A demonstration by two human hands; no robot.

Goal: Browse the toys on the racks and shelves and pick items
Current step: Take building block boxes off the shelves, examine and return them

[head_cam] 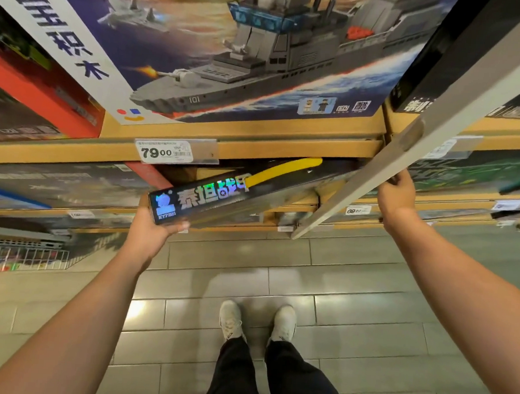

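A long dark toy box (222, 194) with shiny holographic lettering and a yellow stripe sticks out of the second shelf, tilted down toward me. My left hand (151, 231) grips its near left corner from below. My right hand (397, 196) holds the box's far right end, close behind the grey shelf upright (408, 142). Above, a large warship building-block box (246, 53) stands on the top wooden shelf (256, 132).
A 79.00 price tag (167, 151) hangs on the shelf edge. Red boxes (40, 89) sit at left, a black box (450, 56) at upper right, more boxes on lower shelves. A wire basket (20, 256) is at lower left. My shoes (257, 321) stand on tiled floor.
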